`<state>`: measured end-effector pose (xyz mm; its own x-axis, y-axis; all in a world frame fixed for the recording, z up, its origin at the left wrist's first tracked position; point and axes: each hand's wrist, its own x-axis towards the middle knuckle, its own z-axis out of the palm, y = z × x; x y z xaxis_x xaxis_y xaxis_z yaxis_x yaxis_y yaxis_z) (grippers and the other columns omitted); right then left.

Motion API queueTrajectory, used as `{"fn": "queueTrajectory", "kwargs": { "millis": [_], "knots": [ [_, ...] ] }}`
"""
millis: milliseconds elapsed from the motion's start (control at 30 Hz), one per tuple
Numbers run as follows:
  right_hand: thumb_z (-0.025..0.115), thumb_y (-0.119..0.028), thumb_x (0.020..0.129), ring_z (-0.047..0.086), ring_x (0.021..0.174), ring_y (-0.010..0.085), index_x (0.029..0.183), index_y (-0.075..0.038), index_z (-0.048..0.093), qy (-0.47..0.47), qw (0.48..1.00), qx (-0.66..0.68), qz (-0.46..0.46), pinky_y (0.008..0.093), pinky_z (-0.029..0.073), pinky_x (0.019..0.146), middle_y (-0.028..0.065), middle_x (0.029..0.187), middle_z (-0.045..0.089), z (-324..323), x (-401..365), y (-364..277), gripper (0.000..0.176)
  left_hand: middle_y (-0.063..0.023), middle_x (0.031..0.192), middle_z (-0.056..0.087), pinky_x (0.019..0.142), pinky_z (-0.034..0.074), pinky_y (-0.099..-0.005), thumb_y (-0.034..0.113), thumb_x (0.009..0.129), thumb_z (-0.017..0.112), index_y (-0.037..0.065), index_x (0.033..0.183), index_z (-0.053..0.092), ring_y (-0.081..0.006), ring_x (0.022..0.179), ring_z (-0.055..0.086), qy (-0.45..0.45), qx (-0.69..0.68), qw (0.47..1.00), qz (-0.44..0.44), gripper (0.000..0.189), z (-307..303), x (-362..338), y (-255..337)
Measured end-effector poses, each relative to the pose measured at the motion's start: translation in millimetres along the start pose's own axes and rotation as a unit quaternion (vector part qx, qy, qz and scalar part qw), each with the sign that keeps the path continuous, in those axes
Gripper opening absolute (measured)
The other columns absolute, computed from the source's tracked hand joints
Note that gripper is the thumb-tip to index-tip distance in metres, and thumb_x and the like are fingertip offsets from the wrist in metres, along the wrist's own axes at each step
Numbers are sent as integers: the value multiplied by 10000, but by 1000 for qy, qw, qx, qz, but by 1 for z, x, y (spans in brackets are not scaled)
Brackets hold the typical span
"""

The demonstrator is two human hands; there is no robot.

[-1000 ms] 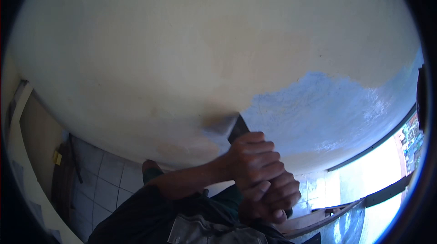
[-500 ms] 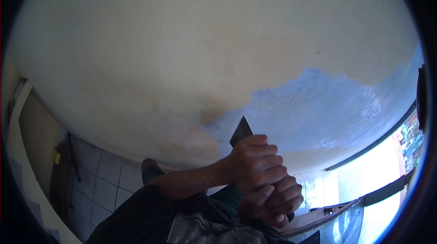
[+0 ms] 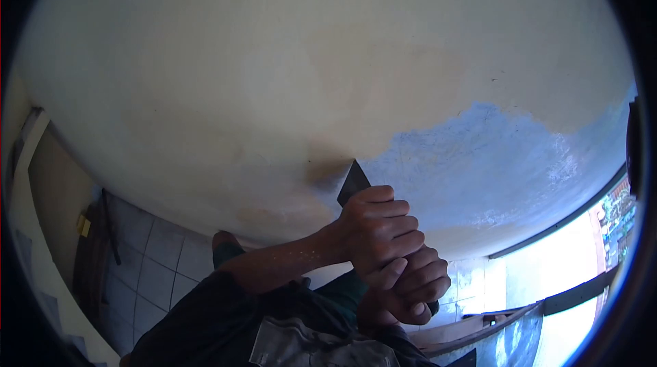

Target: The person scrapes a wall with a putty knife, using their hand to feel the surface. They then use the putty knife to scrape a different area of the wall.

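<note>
A scraper (image 3: pixel 352 185) with a dark flat blade points up and left, its tip overlapping the left border of a blue patch (image 3: pixel 472 161) on the cream wall (image 3: pixel 260 59). Wrapped around the handle just below the blade is my left hand (image 3: pixel 383 230), reaching in from the left. My right hand (image 3: pixel 417 288) grips lower down, close beneath the left, also closed on the handle. Both fists hide most of the handle. Beside the blade, the wall shows a brownish smudge and shadow (image 3: pixel 321 165).
Grey floor tiles (image 3: pixel 154 278) lie at lower left, where a foot (image 3: pixel 224 238) stands near the wall base. A dark thin bar (image 3: pixel 109 226) leans there beside a yellow item (image 3: pixel 83 224). A wooden-edged piece (image 3: pixel 479 333) stands at lower right, near a bright opening (image 3: pixel 568 264).
Both hands and the scraper have moved left and slightly up along the wall, bringing the blade from within the blue area to its left border. The view has shifted slightly.
</note>
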<state>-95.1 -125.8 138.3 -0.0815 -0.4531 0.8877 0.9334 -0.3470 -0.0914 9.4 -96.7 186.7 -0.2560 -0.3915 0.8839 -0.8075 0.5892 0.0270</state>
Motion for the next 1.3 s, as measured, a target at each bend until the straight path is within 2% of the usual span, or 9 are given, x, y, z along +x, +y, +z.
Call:
{"fn": "queueTrajectory", "kwargs": {
  "millis": [200,300,333,433,567,733,833,1067,1300],
  "knots": [
    [525,-201,665,375,581,131,559,-137,331,175,982,31,-60,270,324,563,0,562,381,3,-10,-9,230,-21,535,423,511,300,-333,331,762,423,111,574,466,-185,491,421,16,-22,1000,12,292,13,8,5],
    [525,-204,664,377,580,129,572,-133,338,125,992,22,3,271,326,564,-3,580,389,6,-3,-2,221,-17,530,415,509,304,-331,338,759,435,112,562,459,-182,502,430,5,5,1000,-3,300,4,2,1],
    [522,-201,667,375,592,131,573,-132,337,-34,997,65,5,271,326,565,-4,592,389,-3,6,2,219,-15,529,411,509,306,-330,341,756,441,112,559,456,-180,507,435,-1,17,1000,-13,302,0,-1,2],
    [528,-198,663,374,603,137,571,-129,343,2,999,35,5,272,327,566,3,606,403,5,4,-4,218,-16,532,414,509,304,-331,348,745,457,113,561,458,-178,508,435,9,-4,1000,-8,298,2,-1,4],
    [533,-191,659,371,605,138,570,-129,343,166,982,82,-46,271,325,563,14,607,403,6,-17,-1,219,-15,524,419,505,296,-326,323,728,469,116,558,452,-178,485,423,9,8,1000,10,269,5,5,10],
    [533,-184,646,368,601,132,556,-135,320,-42,998,46,16,264,313,556,-1,583,384,2,11,-3,236,-13,530,413,511,309,-324,296,691,496,118,555,439,-181,492,431,11,10,1000,1,231,-1,3,2],
    [575,-228,741,486,628,170,557,-111,416,150,986,15,-67,299,410,574,23,532,479,10,-11,-9,270,-18,533,417,514,314,-329,309,682,496,118,558,443,-186,493,435,-5,-9,1000,3,234,5,6,15],
    [580,-270,736,481,631,192,561,-115,398,48,995,-36,79,333,426,639,24,591,488,-5,1,-14,296,-22,522,433,509,314,-338,304,705,491,114,563,480,-189,482,448,-17,26,999,-14,237,-1,4,6],
    [565,-225,729,435,548,187,516,-103,354,133,985,84,76,341,426,583,39,526,448,-23,-15,-52,324,-36,739,616,688,450,-368,323,824,545,85,750,647,-198,712,585,-28,52,997,-52,270,-26,9,66]
  ]
}}
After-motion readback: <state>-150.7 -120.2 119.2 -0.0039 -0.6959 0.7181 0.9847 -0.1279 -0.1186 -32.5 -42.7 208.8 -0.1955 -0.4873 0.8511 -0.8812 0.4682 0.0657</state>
